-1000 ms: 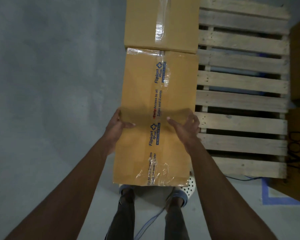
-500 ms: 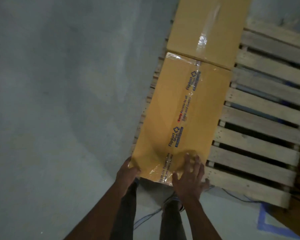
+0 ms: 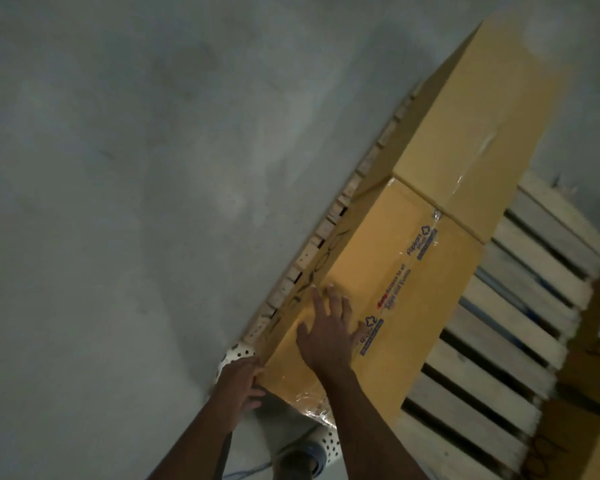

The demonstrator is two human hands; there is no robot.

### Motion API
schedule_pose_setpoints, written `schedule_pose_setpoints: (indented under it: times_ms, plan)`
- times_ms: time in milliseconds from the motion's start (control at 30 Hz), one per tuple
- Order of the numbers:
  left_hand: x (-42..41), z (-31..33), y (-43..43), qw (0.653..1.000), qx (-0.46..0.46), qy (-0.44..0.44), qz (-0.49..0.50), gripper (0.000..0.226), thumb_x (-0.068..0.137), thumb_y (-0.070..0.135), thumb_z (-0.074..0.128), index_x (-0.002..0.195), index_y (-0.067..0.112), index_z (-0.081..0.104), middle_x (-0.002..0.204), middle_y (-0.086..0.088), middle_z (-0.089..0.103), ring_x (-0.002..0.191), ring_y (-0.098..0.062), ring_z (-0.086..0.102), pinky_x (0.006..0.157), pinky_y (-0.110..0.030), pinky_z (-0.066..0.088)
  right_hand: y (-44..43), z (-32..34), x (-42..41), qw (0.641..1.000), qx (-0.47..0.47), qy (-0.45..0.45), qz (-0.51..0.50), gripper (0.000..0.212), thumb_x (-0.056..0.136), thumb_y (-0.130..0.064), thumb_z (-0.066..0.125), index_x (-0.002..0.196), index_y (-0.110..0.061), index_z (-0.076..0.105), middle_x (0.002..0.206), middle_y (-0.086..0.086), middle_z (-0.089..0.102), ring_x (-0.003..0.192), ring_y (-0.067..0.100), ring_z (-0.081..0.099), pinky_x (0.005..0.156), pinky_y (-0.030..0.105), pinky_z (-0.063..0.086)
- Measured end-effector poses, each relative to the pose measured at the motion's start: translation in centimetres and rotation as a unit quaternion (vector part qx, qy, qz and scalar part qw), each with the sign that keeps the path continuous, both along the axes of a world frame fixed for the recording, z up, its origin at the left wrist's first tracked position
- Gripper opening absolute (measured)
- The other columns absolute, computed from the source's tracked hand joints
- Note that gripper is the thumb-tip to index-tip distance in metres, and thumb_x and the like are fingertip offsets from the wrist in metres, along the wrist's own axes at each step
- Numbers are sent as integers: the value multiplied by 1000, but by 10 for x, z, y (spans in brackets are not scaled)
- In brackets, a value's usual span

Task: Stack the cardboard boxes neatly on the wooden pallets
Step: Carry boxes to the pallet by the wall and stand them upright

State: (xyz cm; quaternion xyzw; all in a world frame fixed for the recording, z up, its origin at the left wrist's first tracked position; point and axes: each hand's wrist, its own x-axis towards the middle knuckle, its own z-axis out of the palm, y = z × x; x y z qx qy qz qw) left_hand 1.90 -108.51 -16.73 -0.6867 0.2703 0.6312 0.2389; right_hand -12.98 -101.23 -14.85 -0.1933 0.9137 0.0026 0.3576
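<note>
Grey floor [image 3: 118, 202] fills the left of the frame, the wooden pallet [image 3: 520, 327] the right. Along the pallet's left edge the plain box [image 3: 482, 133] and the taped box [image 3: 395, 289] lie end to end, long axes running lower centre to upper right. More boxes [image 3: 596, 341] crowd the right edge. The right grip [image 3: 326, 334] lies flat on the taped box, fingers spread. The left grip [image 3: 238, 382] touches its near corner; whether it clasps is unclear. A white shoe [image 3: 236, 353] sits just beside it
</note>
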Motion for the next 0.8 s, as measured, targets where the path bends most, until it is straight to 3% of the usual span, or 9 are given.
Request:
schedule_pose_setpoints:
  times_ms: [167, 300, 400, 500, 567, 633, 733, 800]
  plan:
    - [16, -7, -1, 985, 47, 20, 164, 29, 97, 10, 62, 124, 3, 54, 115, -23, 65, 89, -37, 65, 89, -47, 52, -21, -5, 0, 998, -5, -62, -17, 71, 98, -44, 52, 160, -33, 19, 170, -5, -6, 156, 24, 3, 120, 55, 18]
    - [22, -9, -1, 976, 53, 26, 208, 36, 96, 12, 62, 129, 3, 52, 122, -29, 63, 99, -42, 65, 91, -49, 50, -17, -12, 2, 995, -34, -88, -36, 73, 97, -44, 56, 160, -29, 22, 170, -4, -10, 157, 24, -3, 122, 51, 19]
    - [18, -8, 0, 982, 49, 28, 182, 35, 98, 14, 60, 130, 2, 52, 123, -29, 63, 105, -43, 65, 91, -50, 52, -1, -15, 7, 992, -85, -35, -87, 79, 97, -41, 58, 162, -22, 18, 170, -4, 5, 156, 21, 10, 120, 49, 21]
    - [10, -3, 3, 989, 40, 33, 137, 29, 100, 16, 59, 125, 2, 55, 125, -24, 60, 102, -40, 63, 86, -50, 54, 28, -14, 24, 966, -83, 61, -237, 74, 95, -38, 61, 158, -17, 27, 164, 2, 26, 148, 26, 30, 114, 51, 30]
    - [5, -3, 4, 992, 36, 37, 118, 37, 98, 14, 61, 132, 2, 55, 119, -21, 61, 95, -37, 64, 77, -46, 56, 52, -16, 38, 926, -33, 89, -366, 75, 94, -41, 63, 156, -19, 27, 161, 3, 28, 145, 30, 32, 110, 57, 32]
    - [6, -4, 6, 993, 33, 30, 107, 36, 99, 11, 57, 134, 3, 57, 123, -20, 63, 98, -37, 65, 74, -43, 55, 81, -18, 50, 863, 35, 85, -496, 81, 92, -46, 65, 156, -18, 24, 162, 7, 22, 146, 35, 26, 110, 62, 29]
    - [14, -5, 8, 995, 16, 12, 103, 36, 102, 8, 48, 137, 6, 57, 129, -20, 64, 111, -36, 65, 78, -42, 56, 128, -22, 64, 742, 86, 57, -662, 88, 88, -49, 70, 156, -19, 22, 160, 14, 18, 140, 42, 28, 111, 57, 33]
    - [22, -1, 13, 995, 5, 4, 102, 38, 102, 8, 46, 138, 8, 55, 128, -18, 64, 114, -34, 65, 78, -41, 56, 160, -24, 81, 654, 68, -1, -753, 94, 80, -55, 75, 153, -23, 24, 151, 15, 28, 131, 44, 39, 103, 60, 42]
